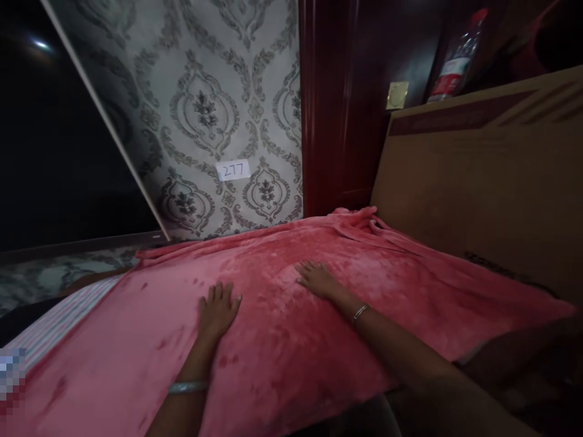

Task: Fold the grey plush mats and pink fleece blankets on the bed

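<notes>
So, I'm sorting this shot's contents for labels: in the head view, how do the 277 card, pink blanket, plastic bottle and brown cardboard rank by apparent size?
Largest to smallest:
1. Pink blanket
2. Brown cardboard
3. Plastic bottle
4. 277 card

Your left hand (218,312) and right hand (317,280) were bare, and so were the lengths of arm in view. On your left forearm (199,358) you wore a single bangle (187,387), pale grey-green with a soft sheen, its band fairly broad and plain. Your right forearm (403,355) carried a slimmer, silvery bracelet (360,312) that looked like two narrow strands side by side, catching a little light. Finer detail on either piece was too small to make out, and shadow dimmed your right arm lower down.
</notes>
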The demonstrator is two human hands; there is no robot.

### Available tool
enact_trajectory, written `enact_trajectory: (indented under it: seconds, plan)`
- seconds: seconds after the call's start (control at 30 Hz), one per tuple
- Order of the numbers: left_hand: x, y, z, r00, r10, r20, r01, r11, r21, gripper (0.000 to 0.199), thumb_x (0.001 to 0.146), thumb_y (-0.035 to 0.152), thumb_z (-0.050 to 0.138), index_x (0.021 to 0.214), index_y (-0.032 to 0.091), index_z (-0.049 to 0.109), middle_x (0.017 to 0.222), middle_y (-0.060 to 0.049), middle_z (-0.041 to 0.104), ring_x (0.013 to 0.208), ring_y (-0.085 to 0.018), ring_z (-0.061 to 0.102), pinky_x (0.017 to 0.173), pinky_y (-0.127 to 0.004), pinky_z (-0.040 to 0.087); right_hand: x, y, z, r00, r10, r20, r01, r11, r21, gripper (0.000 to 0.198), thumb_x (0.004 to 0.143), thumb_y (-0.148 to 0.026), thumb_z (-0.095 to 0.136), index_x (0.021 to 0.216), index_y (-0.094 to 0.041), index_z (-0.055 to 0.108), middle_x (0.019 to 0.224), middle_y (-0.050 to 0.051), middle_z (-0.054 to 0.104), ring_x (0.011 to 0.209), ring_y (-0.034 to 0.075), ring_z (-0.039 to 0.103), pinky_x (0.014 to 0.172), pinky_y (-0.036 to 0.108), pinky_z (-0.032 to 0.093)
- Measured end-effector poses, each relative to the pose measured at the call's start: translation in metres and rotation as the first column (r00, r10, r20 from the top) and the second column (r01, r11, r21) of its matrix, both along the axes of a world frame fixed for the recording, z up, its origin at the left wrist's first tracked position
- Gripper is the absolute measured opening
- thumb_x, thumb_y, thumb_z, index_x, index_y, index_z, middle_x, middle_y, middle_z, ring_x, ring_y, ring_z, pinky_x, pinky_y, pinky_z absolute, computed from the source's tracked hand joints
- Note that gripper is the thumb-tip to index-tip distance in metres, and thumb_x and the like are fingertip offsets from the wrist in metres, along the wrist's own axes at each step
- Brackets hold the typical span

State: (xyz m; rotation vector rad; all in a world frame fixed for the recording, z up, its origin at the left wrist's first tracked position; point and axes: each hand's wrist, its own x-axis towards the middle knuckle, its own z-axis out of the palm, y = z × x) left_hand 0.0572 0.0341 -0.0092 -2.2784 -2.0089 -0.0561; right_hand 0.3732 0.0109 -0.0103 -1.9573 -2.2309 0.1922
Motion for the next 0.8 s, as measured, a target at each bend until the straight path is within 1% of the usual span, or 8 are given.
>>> enact_trajectory:
  seconds: [0.1,0.27,0.37,0.47,0.53,0.6,0.7,0.8]
  plan:
    - [-0.002,0.003,0.001,1.0,0.0,-0.004,0.0,1.0,0.003,0.06,0.101,0.041,0.031,0.156,0.018,0.039,0.164,-0.018,0.031,0.152,-0.034,0.028,0.117,-0.059,0.028,0.071,-0.006,0.002,0.973,-0.228,0.033,0.228,0.974,0.004,0.058,0.105,-0.043,0.033,0.156,-0.017,0.038,0.164,0.014,0.029,0.151,0.031,0.024,0.12,0.056,0.019]
    - [0.0,0.005,0.003,1.0,-0.001,-0.023,0.001,1.0,-0.016,0.061,0.101,0.042,0.031,0.156,0.018,0.038,0.165,-0.018,0.029,0.152,-0.034,0.028,0.117,-0.058,0.028,0.168,-0.046,0.001,0.814,-0.577,0.073,0.579,0.815,-0.011,0.059,0.104,-0.041,0.029,0.157,-0.014,0.036,0.163,0.017,0.028,0.15,0.036,0.026,0.118,0.062,0.022]
    - [-0.001,0.006,0.002,0.999,-0.002,-0.041,0.001,1.0,-0.02,0.061,0.101,0.042,0.029,0.157,0.018,0.037,0.165,-0.018,0.028,0.152,-0.034,0.028,0.116,-0.058,0.029,0.194,-0.066,0.001,0.725,-0.683,0.083,0.686,0.728,-0.001,0.062,0.104,-0.04,0.028,0.158,-0.012,0.033,0.163,0.018,0.029,0.15,0.036,0.027,0.119,0.061,0.023]
    - [-0.001,0.007,0.002,0.999,-0.015,-0.035,0.014,1.0,-0.008,0.061,0.1,0.042,0.029,0.156,0.017,0.039,0.164,-0.019,0.031,0.151,-0.035,0.029,0.115,-0.059,0.03,0.19,-0.066,0.006,0.691,-0.719,0.073,0.721,0.693,-0.002,0.06,0.103,-0.035,0.026,0.155,-0.009,0.037,0.159,0.025,0.033,0.147,0.039,0.031,0.115,0.065,0.028]
    - [0.0,0.006,0.004,0.999,-0.011,-0.036,0.011,1.0,-0.012,0.062,0.1,0.042,0.029,0.156,0.017,0.039,0.164,-0.019,0.031,0.151,-0.035,0.029,0.115,-0.059,0.03,0.17,-0.054,0.01,0.727,-0.684,0.048,0.685,0.728,-0.002,0.059,0.102,-0.033,0.024,0.153,-0.009,0.042,0.156,0.027,0.037,0.145,0.04,0.035,0.111,0.066,0.032]
    - [0.001,0.004,0.006,0.999,0.0,-0.041,-0.001,1.0,-0.027,0.062,0.101,0.042,0.029,0.156,0.016,0.038,0.165,-0.018,0.03,0.152,-0.034,0.028,0.116,-0.058,0.028,0.138,-0.039,0.015,0.816,-0.578,0.015,0.578,0.816,0.015,0.058,0.102,-0.036,0.026,0.153,-0.015,0.044,0.157,0.022,0.038,0.145,0.036,0.036,0.112,0.061,0.034]
    - [0.002,0.004,0.007,0.999,0.006,-0.046,-0.008,0.999,-0.039,0.061,0.101,0.04,0.029,0.157,0.016,0.036,0.166,-0.019,0.027,0.153,-0.034,0.026,0.117,-0.057,0.028,0.073,-0.017,0.017,0.945,-0.325,-0.026,0.326,0.944,0.058,0.055,0.101,-0.039,0.037,0.153,-0.023,0.045,0.159,0.011,0.039,0.147,0.029,0.035,0.118,0.051,0.032]
    - [0.0,0.007,0.004,0.999,0.004,-0.038,-0.005,1.0,-0.016,0.06,0.101,0.039,0.03,0.157,0.016,0.037,0.165,-0.019,0.029,0.152,-0.033,0.028,0.117,-0.057,0.028,0.01,-0.003,0.013,0.996,-0.068,-0.058,0.074,0.992,0.105,0.052,0.1,-0.046,0.043,0.15,-0.032,0.048,0.159,0.0,0.041,0.148,0.024,0.034,0.12,0.04,0.027]
